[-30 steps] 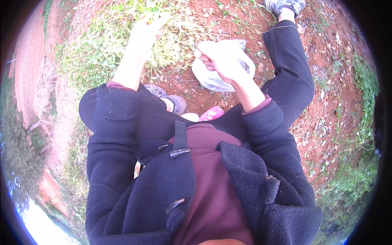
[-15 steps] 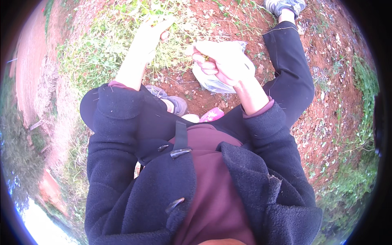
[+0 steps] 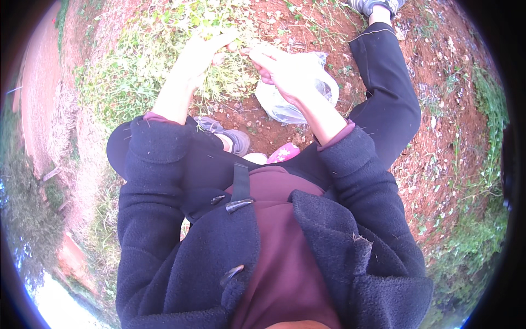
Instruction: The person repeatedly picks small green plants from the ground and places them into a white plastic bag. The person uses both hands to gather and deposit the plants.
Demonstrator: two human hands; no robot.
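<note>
Over a heap of thin green plants, my left hand reaches forward, its fingers bent inward and washed out by bright light. My right hand is close to its right, fingers curled, tips pointing at the left fingertips. The two hands almost meet; whether they touch I cannot tell. What either hand holds is too bright and small to make out. Below and behind my right hand, a translucent white plastic bag lies on the reddish soil, partly covered by that hand.
My legs are spread on the ground, with one grey shoe near the middle and another at the far right. A pink patterned item lies between my legs. Red soil with grass and dry bits stretches to the right.
My right hand has moved left and forward, toward the left fingertips. The yellow-green bits that showed in its fingers no longer show. My left hand has come slightly down.
</note>
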